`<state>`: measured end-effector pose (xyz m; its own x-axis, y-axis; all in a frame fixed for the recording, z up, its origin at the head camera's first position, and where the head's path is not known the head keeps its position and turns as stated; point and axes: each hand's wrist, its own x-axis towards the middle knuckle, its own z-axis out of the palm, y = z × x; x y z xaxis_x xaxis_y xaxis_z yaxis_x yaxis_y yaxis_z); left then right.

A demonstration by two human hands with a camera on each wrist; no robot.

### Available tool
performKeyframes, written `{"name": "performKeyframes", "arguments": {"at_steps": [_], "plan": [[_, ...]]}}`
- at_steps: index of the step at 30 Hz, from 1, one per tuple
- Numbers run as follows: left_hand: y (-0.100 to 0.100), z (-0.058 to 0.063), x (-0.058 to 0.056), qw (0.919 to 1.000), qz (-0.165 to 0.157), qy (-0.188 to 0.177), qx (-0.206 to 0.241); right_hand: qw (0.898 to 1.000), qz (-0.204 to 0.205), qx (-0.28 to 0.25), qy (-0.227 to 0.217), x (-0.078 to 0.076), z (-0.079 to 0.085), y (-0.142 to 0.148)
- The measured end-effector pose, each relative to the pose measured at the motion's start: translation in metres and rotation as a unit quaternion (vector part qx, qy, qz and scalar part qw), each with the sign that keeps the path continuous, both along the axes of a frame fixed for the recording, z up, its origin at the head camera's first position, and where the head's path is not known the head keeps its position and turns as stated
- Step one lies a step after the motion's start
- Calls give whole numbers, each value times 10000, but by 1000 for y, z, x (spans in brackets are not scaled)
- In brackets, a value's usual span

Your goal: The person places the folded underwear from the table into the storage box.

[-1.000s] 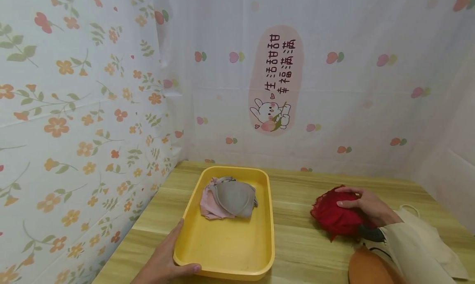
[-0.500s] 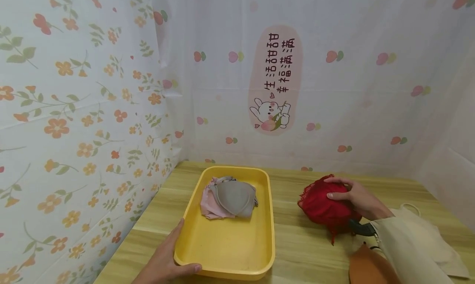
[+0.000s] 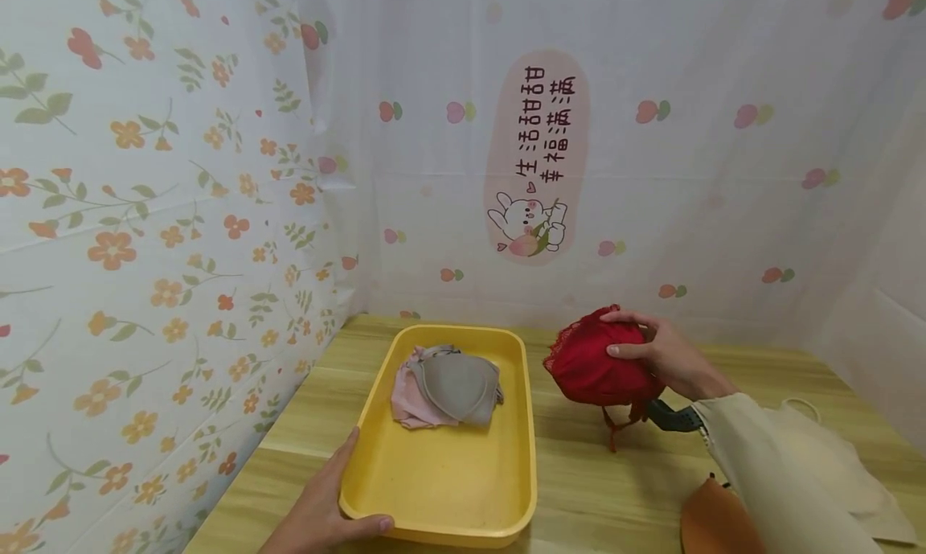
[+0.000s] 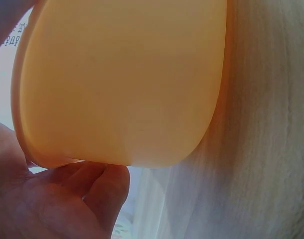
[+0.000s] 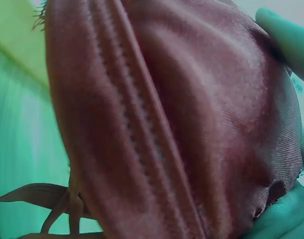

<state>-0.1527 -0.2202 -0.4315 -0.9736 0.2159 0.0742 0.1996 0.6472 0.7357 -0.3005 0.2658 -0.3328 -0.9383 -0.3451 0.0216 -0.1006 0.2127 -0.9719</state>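
Note:
My right hand grips a red lace-edged bra above the table, to the right of the yellow tray. Its thumb lies on the near side of the folded cup, and thin straps dangle below. Stitched seams of the bra fill the right wrist view. At the tray's near left corner my left hand holds the rim, thumb along the front edge; the left wrist view shows its fingers against the tray wall. Inside the tray, a grey bra lies on pink cloth.
An orange-brown bra cup lies at the near right, partly hidden by my right sleeve. Beyond the sleeve is a cream cloth item with a loop. Patterned curtains border the wood-grain table at the back and sides.
My right hand has lifted the red bra off the table and carried it left towards the tray. More of its straps now hang free. The left hand and tray have stayed put.

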Motion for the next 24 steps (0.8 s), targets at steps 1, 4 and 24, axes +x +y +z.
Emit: {"name": "performKeyframes", "arguments": {"at_steps": [1,4,24], "plan": [[0,0,0,10000,7,7,11,10000,30,-42,32,-1,4,-5],[0,0,-1,10000,21,-68,52,9999,114,-62,52,-1,17,-18],[-1,0,1,9998,64,-151,83,9968,691,-193,363,-1,81,-104]]}}
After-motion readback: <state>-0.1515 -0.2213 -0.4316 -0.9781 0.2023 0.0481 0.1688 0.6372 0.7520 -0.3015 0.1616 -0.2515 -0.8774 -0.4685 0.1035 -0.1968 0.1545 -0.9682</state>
